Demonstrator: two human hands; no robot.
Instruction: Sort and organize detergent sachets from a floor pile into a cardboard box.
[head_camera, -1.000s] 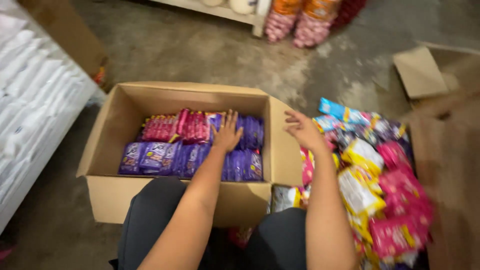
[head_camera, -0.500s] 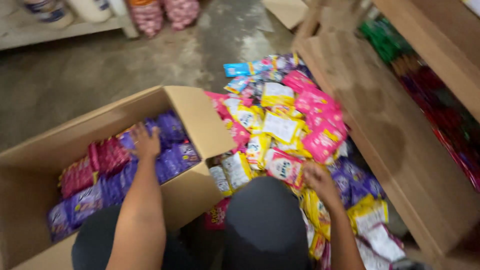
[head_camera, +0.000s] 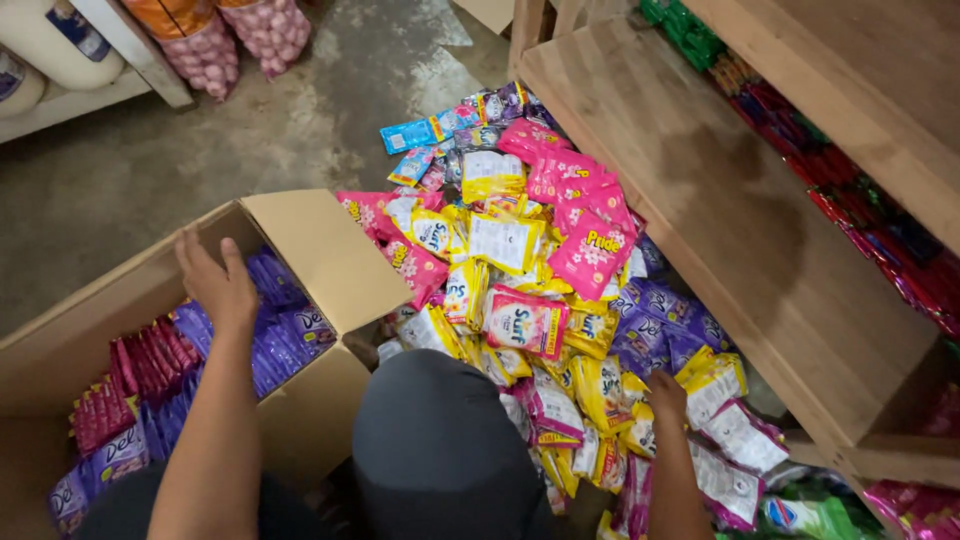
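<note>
Resting flat and open on purple sachets (head_camera: 285, 335) in the box (head_camera: 330, 260), the left hand (head_camera: 218, 283) steadies them; lower right, the right hand (head_camera: 665, 392) reaches the pile (head_camera: 520, 280), grip hidden.

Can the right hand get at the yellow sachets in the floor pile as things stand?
Probably yes. The right hand already rests on the pile of sachets, with yellow sachets right beside its fingers. Nothing covers them; the wooden shelf stands off to the side. The left hand is over the cardboard box.
</note>
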